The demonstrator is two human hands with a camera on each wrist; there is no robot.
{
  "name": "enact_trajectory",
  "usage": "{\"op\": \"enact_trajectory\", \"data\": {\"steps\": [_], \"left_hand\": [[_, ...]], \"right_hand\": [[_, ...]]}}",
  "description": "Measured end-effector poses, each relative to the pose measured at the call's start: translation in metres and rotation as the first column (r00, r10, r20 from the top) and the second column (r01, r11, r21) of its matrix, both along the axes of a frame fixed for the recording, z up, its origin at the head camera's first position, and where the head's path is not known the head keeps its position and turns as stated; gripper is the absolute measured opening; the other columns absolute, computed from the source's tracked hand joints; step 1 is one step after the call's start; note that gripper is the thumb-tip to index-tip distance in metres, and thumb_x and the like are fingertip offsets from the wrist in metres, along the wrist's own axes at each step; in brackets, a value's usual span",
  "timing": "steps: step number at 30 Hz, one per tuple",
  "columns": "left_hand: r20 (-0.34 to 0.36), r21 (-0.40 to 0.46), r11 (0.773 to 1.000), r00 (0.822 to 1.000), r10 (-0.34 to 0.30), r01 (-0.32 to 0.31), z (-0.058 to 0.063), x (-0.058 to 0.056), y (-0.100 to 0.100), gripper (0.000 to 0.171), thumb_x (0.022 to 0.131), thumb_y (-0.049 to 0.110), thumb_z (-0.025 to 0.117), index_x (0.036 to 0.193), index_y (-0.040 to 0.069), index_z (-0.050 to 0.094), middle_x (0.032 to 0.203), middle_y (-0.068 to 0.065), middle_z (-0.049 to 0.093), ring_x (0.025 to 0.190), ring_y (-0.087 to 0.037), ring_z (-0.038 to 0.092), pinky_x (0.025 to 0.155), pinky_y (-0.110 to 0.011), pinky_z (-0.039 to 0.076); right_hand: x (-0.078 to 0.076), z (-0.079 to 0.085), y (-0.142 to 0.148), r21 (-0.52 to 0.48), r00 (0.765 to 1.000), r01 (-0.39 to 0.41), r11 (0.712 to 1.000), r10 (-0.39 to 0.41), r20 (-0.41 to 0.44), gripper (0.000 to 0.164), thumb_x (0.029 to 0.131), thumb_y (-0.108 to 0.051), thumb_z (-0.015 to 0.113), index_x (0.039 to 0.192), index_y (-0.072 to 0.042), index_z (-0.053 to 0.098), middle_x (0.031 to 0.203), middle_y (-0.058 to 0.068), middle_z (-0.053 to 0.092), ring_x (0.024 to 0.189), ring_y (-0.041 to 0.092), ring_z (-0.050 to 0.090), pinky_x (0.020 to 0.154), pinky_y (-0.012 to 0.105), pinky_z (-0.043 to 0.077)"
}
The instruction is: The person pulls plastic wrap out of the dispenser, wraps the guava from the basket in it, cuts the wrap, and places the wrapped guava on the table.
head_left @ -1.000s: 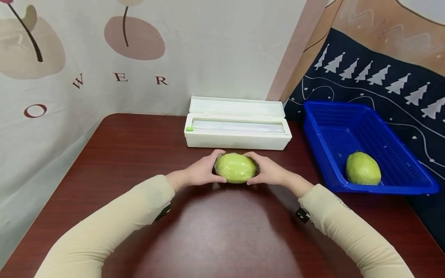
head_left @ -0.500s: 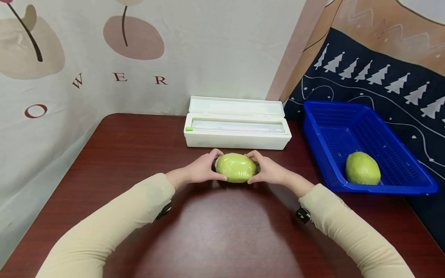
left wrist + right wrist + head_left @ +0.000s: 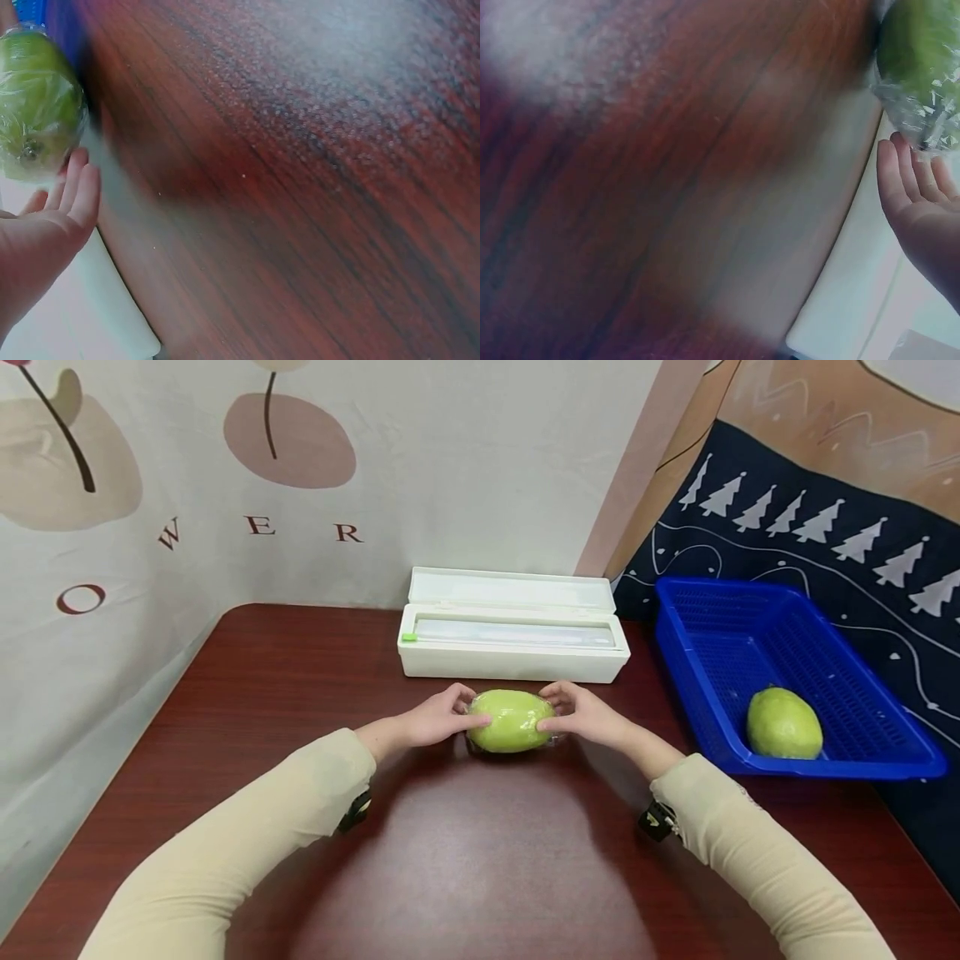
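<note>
A green guava (image 3: 510, 721) wrapped in clear cling film lies on its side over the dark red table (image 3: 465, 852). My left hand (image 3: 435, 718) holds its left end, thumb on the front and fingers toward the back. On the opposite end my right hand (image 3: 585, 718) does the same. In the left wrist view, the left hand's fingertips (image 3: 82, 169) meet the wrapped end of the guava. Crinkled film (image 3: 922, 116) gathers at the guava's other end in the right wrist view, against the right hand's fingers. Whether the guava touches the table is hard to tell.
Just behind the hands stands a white cling film dispenser (image 3: 513, 664), lid up, with a green slider (image 3: 408, 637) at its left. To the right, a blue plastic basket (image 3: 675, 668) holds another guava (image 3: 783, 723). Printed cloth (image 3: 480, 460) hangs behind the table.
Both thumbs have moved up from the guava's lower edge onto its front face. Both hands have shifted slightly on the ends. Guava, dispenser and basket stay almost where they were.
</note>
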State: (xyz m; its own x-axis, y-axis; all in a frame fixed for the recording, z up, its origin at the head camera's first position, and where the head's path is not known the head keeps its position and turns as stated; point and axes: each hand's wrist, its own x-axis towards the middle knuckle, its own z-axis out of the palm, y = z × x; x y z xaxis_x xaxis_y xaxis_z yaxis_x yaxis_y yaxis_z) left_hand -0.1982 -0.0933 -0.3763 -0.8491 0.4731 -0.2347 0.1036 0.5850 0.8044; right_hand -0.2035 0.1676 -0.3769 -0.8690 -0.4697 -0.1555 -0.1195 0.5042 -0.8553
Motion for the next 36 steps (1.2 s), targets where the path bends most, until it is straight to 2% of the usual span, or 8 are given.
{"op": "enact_trajectory", "data": {"steps": [4, 7, 12, 15, 19, 23, 29, 36], "left_hand": [[0.054, -0.027, 1.0, 0.999, -0.005, 0.006, 0.003, -0.001, -0.001, 0.051, 0.094, 0.035, 0.05, 0.127, -0.002, 0.044, 0.119, -0.021, 0.058, 0.103, -0.026, 0.06, 0.089, -0.035, 0.049], [0.093, -0.022, 1.0, 0.996, -0.009, 0.011, 0.004, -0.001, 0.0, 0.048, 0.095, 0.036, 0.047, 0.125, -0.002, 0.046, 0.108, -0.019, 0.062, 0.087, -0.022, 0.062, 0.079, -0.03, 0.051], [0.131, 0.007, 1.0, 0.991, -0.025, 0.024, 0.004, -0.001, 0.002, 0.052, 0.098, 0.038, 0.042, 0.136, 0.003, 0.036, 0.117, -0.022, 0.057, 0.08, -0.022, 0.064, 0.071, -0.03, 0.053], [0.15, 0.023, 0.999, 0.987, -0.05, 0.047, 0.002, -0.002, 0.003, 0.053, 0.1, 0.039, 0.037, 0.142, 0.009, 0.029, 0.11, -0.023, 0.06, 0.073, -0.022, 0.065, 0.065, -0.03, 0.053], [0.197, 0.04, 0.997, 0.978, -0.07, 0.063, 0.001, -0.001, 0.005, 0.049, 0.101, 0.041, 0.03, 0.138, 0.01, 0.035, 0.09, -0.02, 0.066, 0.065, -0.02, 0.064, 0.059, -0.029, 0.053], [0.218, 0.038, 0.998, 0.974, -0.06, 0.053, 0.001, -0.002, 0.005, 0.046, 0.101, 0.043, 0.031, 0.128, 0.007, 0.042, 0.084, -0.019, 0.069, 0.062, -0.018, 0.064, 0.057, -0.029, 0.053], [0.215, 0.026, 0.998, 0.975, -0.056, 0.051, 0.001, -0.005, 0.003, 0.042, 0.1, 0.041, 0.035, 0.116, 0.004, 0.046, 0.084, -0.019, 0.07, 0.064, -0.018, 0.065, 0.059, -0.028, 0.053], [0.298, 0.089, 0.993, 0.95, -0.097, 0.074, 0.002, -0.001, 0.004, 0.038, 0.1, 0.039, 0.035, 0.108, 0.002, 0.039, 0.089, -0.021, 0.07, 0.063, -0.015, 0.065, 0.06, -0.028, 0.053]], "right_hand": [[0.002, 0.0, 0.0, 0.012, 1.0, 0.01, 1.0, -0.01, -0.016, 0.039, 0.087, -0.015, 0.064, 0.118, 0.006, 0.054, 0.108, 0.02, 0.062, 0.095, 0.015, 0.057, 0.075, 0.023, 0.05], [0.003, 0.0, 0.0, 0.022, 0.999, -0.035, 0.999, 0.035, -0.012, 0.045, 0.086, -0.018, 0.066, 0.122, 0.004, 0.052, 0.11, 0.017, 0.061, 0.094, 0.013, 0.056, 0.078, 0.024, 0.049], [0.003, -0.003, -0.002, -0.013, 0.996, -0.056, 0.998, 0.057, 0.073, 0.061, 0.083, -0.016, 0.068, 0.134, 0.005, 0.04, 0.12, 0.023, 0.055, 0.095, 0.019, 0.057, 0.076, 0.028, 0.052], [0.003, -0.004, -0.003, -0.066, 0.989, 0.01, 0.998, -0.001, 0.145, 0.068, 0.086, -0.014, 0.063, 0.14, 0.006, 0.028, 0.133, 0.029, 0.045, 0.105, 0.027, 0.056, 0.079, 0.03, 0.053], [0.002, -0.006, -0.006, -0.152, 0.963, 0.146, 0.978, -0.106, 0.246, 0.071, 0.089, -0.013, 0.058, 0.143, 0.008, 0.017, 0.141, 0.032, 0.032, 0.109, 0.028, 0.055, 0.089, 0.034, 0.052], [0.002, -0.007, -0.009, -0.212, 0.929, 0.24, 0.947, -0.161, 0.333, 0.064, 0.091, -0.012, 0.054, 0.14, 0.01, 0.02, 0.128, 0.025, 0.038, 0.093, 0.018, 0.059, 0.088, 0.036, 0.053], [0.006, -0.008, -0.012, -0.254, 0.899, 0.282, 0.925, -0.162, 0.408, 0.03, 0.095, -0.016, 0.048, 0.112, 0.006, 0.036, 0.103, 0.01, 0.054, 0.081, 0.011, 0.063, 0.084, 0.038, 0.055], [0.012, -0.003, -0.018, -0.176, 0.869, 0.336, 0.925, -0.232, 0.437, 0.059, 0.098, -0.028, 0.045, 0.137, 0.013, 0.026, 0.108, 0.016, 0.052, 0.079, 0.014, 0.062, 0.079, 0.035, 0.056]]}}
